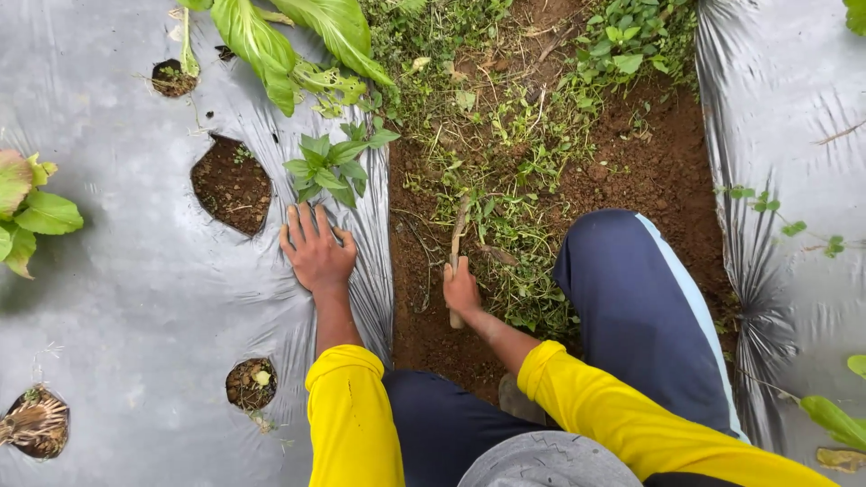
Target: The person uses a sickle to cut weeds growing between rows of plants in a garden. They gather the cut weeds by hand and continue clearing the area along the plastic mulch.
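The scene is outdoors in a garden plot. Grey plastic sheeting [135, 280] covers a raised bed on the left, with round holes cut in it that show dark soil. A second strip of sheeting [794, 135] lies on the right. Between them runs a furrow of brown soil [649, 171], thick with green weeds [505, 162].

The left hand [316, 252] lies flat and open on the left sheeting, fingers spread, gripping nothing, just below a small leafy weed [334, 167] growing at the sheet's edge beside a large planting hole [232, 185]. The right hand [462, 290] is closed around a wooden stick [456, 248], which points up the furrow into the weeds. The person crouches in yellow sleeves and dark trousers, one knee [622, 271] raised over the furrow. Broad-leaved plants [271, 41] grow from the sheeting at the top.
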